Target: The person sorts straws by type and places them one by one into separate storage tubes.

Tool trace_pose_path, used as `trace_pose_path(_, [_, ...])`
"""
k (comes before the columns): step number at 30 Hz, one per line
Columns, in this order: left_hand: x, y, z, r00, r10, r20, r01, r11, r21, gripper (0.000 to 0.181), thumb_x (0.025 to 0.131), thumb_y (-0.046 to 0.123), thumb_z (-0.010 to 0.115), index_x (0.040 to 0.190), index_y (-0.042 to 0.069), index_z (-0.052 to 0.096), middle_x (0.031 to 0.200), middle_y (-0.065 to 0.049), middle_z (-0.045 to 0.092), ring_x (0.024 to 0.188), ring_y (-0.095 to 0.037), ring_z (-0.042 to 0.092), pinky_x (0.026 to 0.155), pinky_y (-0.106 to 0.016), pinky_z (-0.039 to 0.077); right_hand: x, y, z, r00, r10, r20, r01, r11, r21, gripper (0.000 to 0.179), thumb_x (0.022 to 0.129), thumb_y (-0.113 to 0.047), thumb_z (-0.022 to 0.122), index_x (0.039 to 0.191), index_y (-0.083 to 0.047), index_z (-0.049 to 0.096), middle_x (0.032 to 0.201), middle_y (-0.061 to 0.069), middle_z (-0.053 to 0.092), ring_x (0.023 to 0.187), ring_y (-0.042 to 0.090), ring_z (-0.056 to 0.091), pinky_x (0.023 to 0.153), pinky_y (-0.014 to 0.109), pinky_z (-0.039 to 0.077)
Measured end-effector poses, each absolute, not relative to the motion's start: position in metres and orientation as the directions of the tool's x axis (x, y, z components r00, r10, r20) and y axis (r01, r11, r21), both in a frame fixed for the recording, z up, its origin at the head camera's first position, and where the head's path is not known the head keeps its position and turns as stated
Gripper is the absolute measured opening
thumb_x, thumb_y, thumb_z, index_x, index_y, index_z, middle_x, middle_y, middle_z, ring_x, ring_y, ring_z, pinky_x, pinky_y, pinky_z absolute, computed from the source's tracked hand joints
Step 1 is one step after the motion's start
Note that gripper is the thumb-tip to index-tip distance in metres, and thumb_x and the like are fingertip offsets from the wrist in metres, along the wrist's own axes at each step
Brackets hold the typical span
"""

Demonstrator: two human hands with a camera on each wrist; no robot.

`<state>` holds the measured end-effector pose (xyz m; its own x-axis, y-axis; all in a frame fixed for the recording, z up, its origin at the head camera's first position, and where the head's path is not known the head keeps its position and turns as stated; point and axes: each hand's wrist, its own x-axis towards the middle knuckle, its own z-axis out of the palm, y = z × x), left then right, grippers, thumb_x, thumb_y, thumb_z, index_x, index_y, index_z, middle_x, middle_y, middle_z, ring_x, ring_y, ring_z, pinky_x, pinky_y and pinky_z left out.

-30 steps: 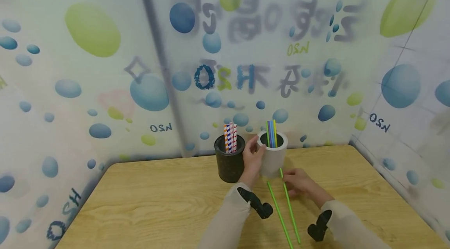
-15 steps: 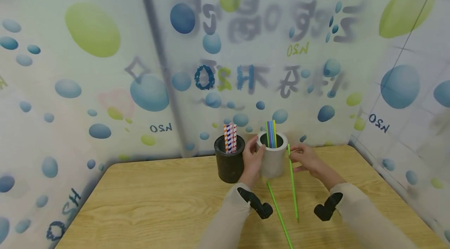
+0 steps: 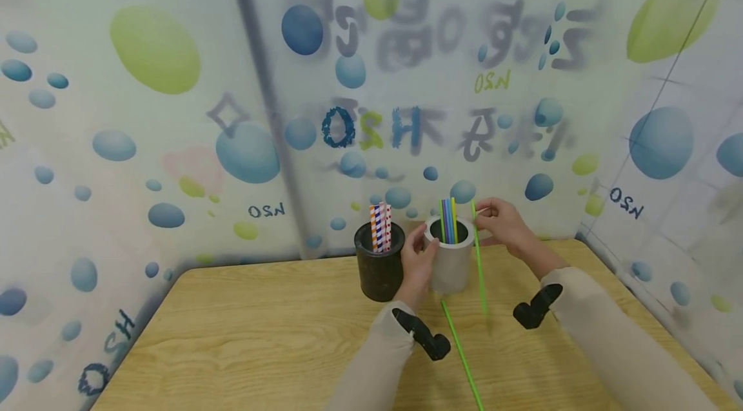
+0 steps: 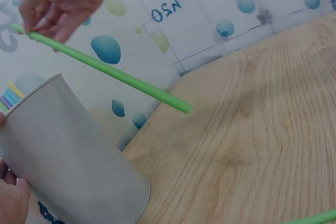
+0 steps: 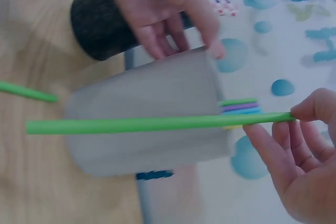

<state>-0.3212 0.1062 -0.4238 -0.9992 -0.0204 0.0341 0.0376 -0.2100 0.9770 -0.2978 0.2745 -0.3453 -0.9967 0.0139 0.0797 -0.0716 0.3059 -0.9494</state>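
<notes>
My right hand point(image 3: 504, 227) pinches a green straw point(image 5: 131, 125) near its upper end between thumb and fingers. The straw hangs almost upright just right of a grey cup point(image 3: 451, 269), its lower end above the table in the left wrist view. Several plain coloured straws point(image 3: 448, 220) stand in that cup. At the cup's left side my left hand point(image 3: 416, 266) holds it, thumb at the rim and fingers along the wall. A second green straw point(image 3: 462, 354) lies on the table in front of the cup.
Left of the grey cup stands a black cup point(image 3: 380, 277) with several striped paper straws point(image 3: 380, 228) in it. The wooden table point(image 3: 261, 333) reaches back to a patterned curtain wall point(image 3: 174, 204) with coloured spots.
My right hand has lifted the green straw off the table and raised it beside the grey cup, up to rim height and above. The left hand has stayed on the cup.
</notes>
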Motion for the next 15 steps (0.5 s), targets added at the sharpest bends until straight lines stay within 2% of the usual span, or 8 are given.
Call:
trace_pose_path(9, [-0.32,0.106,-0.424,-0.999,-0.002,0.051,0.05,-0.208,0.977,0.038,0.088,0.008,0.059,0.125,0.008,0.053,0.13,-0.009,0.048,0.121,-0.027,0.041,0.103,-0.04,0.032,-0.306,0.263,-0.305,-0.974,0.02,0.224,-0.21,0.277,-0.938,0.036,0.088,-0.002,0.048,0.12,0.009,0.039,0.092,0.009,0.047,0.075,0.01,0.053,0.067,0.041,0.054])
trace_pose_path(15, [-0.319,0.105,-0.425,-0.999,-0.008,0.051,0.052,-0.193,0.98,0.038,0.087,0.008,0.059,0.125,0.01,0.053,0.131,-0.009,0.047,0.122,-0.027,0.041,0.103,-0.04,0.032,-0.312,0.258,-0.285,-0.953,0.051,0.299,-0.269,0.307,-0.913,0.034,0.087,-0.003,0.049,0.119,0.008,0.041,0.091,0.009,0.045,0.075,0.012,0.053,0.061,0.033,0.055])
